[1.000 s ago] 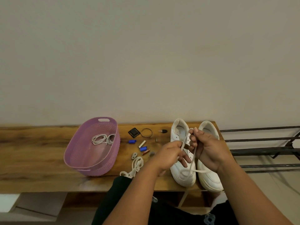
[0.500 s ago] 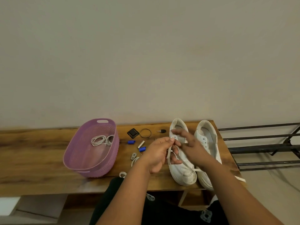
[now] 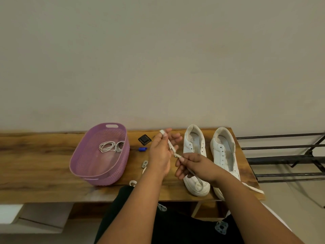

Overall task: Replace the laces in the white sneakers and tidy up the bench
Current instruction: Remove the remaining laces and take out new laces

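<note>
No writing, number or sign can be read anywhere. The insole of the left white sneaker [image 3: 194,152] carries a small grey printed mark near the heel, at about 12 o'clock inside the shoe opening, but it is too blurred to make out. The small black square object [image 3: 144,139] on the surface shows no legible label either.

Black metal rack [image 3: 284,159] right; small black square object, maybe case [image 3: 144,139].
</note>
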